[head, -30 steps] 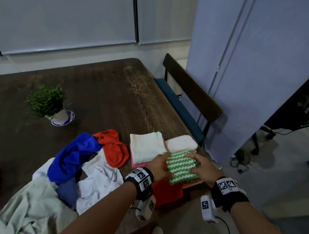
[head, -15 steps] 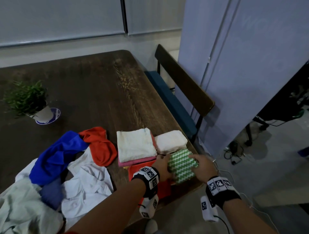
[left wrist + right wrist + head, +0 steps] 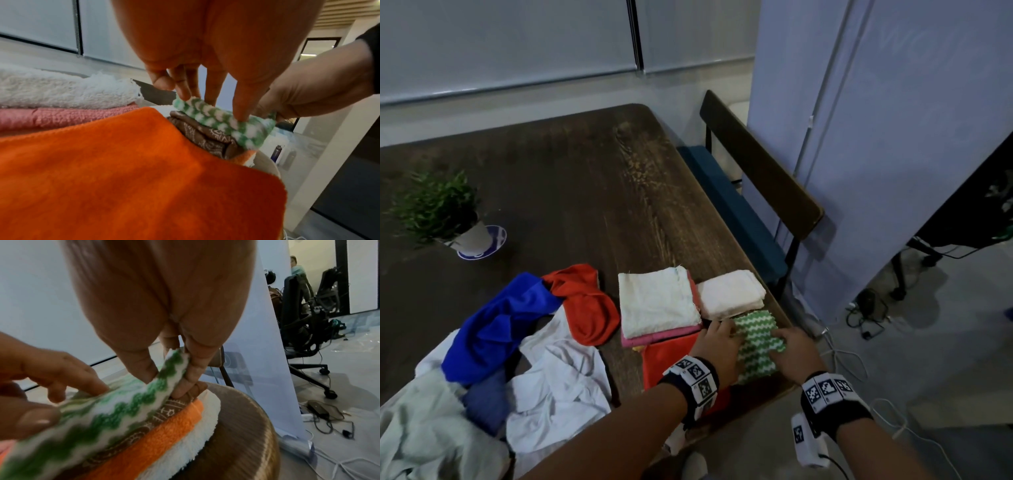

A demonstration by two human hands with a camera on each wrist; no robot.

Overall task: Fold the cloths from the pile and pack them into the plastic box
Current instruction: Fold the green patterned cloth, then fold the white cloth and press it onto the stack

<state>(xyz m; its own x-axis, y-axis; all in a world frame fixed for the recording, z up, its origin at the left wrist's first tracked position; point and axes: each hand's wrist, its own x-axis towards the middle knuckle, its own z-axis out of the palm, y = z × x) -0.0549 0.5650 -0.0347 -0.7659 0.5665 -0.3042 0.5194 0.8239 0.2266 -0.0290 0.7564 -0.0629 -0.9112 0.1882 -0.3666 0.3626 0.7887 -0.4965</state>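
Observation:
A folded green-and-white zigzag cloth [image 3: 756, 342] lies on a stack at the table's near right corner, on top of a brown patterned cloth [image 3: 205, 136]. Below those are an orange towel [image 3: 174, 423] and a white one. My left hand [image 3: 722, 334] presses its fingertips [image 3: 239, 113] down on the cloth's left side. My right hand [image 3: 780, 337] pinches the cloth's right edge [image 3: 174, 363] between thumb and fingers, lifting that edge a little. A loose pile with blue [image 3: 496, 322], red-orange [image 3: 585, 305], white [image 3: 558, 377] and pale green [image 3: 421, 428] cloths lies to the left.
A white cloth on a pink one [image 3: 657, 301] and a cream towel [image 3: 731, 294] sit folded just beyond my hands, and a flat orange cloth [image 3: 671, 363] lies under my left wrist. A potted plant [image 3: 448, 219] stands far left. A bench [image 3: 756, 178] runs along the table's right edge.
Both hands have carried the green zigzag cloth a little farther from me, toward the cream towel. The pile and the folded stacks have not moved.

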